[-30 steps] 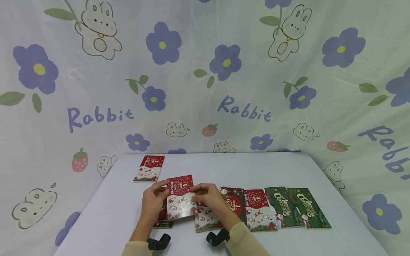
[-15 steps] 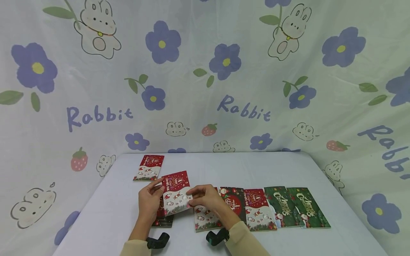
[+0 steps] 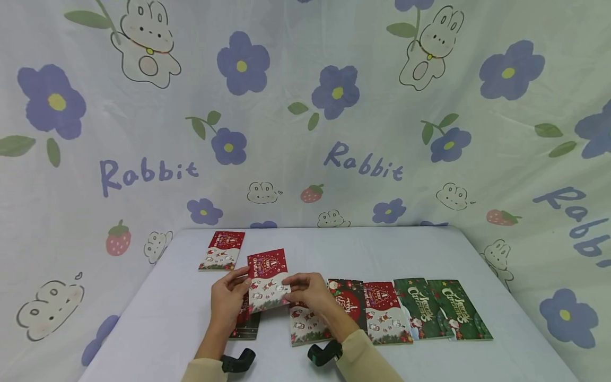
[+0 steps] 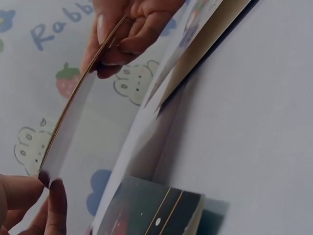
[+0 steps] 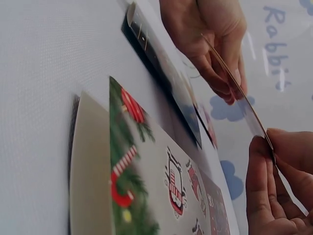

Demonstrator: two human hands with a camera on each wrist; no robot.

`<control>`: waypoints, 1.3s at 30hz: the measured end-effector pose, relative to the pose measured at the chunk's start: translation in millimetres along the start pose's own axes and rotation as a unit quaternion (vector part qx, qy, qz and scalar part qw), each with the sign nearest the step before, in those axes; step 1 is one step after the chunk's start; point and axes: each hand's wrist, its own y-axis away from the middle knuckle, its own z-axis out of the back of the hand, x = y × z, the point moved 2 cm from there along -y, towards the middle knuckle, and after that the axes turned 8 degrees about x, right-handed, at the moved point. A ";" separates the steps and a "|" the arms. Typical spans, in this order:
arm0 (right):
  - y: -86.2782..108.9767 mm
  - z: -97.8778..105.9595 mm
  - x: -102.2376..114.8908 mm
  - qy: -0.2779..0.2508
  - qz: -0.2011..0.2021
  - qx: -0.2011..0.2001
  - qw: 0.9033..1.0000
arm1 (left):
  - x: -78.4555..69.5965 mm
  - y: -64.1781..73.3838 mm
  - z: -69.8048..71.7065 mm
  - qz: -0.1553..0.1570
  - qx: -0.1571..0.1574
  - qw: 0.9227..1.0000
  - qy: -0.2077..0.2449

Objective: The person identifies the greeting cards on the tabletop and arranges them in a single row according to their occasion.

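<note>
Both hands hold a red and white Christmas card [image 3: 268,284] raised over the white table. My left hand [image 3: 225,301] pinches its left edge between thumb and fingers, and my right hand [image 3: 311,295] pinches the right edge. Seen edge-on in the left wrist view, the card [image 4: 68,107] is thin and slightly bowed. Beneath the left hand lies a dark Christmas card [image 3: 248,330], partly covered. Under the right hand is another red and white card [image 3: 305,330], its upper part hidden; the right wrist view shows its lower corner [image 5: 132,161] close up.
To the right, a dark card with a red circle [image 3: 350,303], a red and white card [image 3: 387,313] and two green cards [image 3: 422,307] lie in a row with edges close or overlapping. One more red and white card [image 3: 222,251] lies at the table's back left.
The held card shifted left and away, then back to the right, and is now a little farther from me than at first. Both hands kept their pinch; the other cards stayed put.
</note>
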 end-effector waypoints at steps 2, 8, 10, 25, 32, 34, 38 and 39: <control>-1.2 1.8 -0.8 -0.003 0.001 -0.017 1.000 | -0.1 0.6 -3.0 -0.005 0.006 1.000 0.002; -3.1 6.5 -1.8 -0.017 0.008 -0.047 0.999 | 1.3 3.4 -10.2 -0.013 0.029 0.999 0.000; -3.4 7.7 -2.2 -0.021 0.014 -0.050 0.998 | 1.3 4.6 -11.8 -0.012 0.035 0.999 -0.011; -2.7 6.7 -2.2 -0.026 0.029 -0.068 0.997 | 2.0 6.2 -15.4 -0.012 0.053 0.998 -0.031; -3.0 5.1 -4.8 -0.016 0.023 -0.082 0.996 | 2.5 7.0 -14.9 -0.014 0.040 0.998 -0.047; -2.8 4.6 -5.8 -0.013 0.024 -0.086 0.996 | 3.0 7.0 -14.7 -0.013 0.035 0.998 -0.051; -2.4 4.3 -6.6 -0.005 0.025 -0.095 0.995 | 2.8 7.2 -14.4 -0.014 0.034 0.998 -0.051; -2.2 4.3 -6.6 0.000 0.025 -0.098 0.995 | 2.6 7.0 -14.3 -0.015 0.034 0.998 -0.051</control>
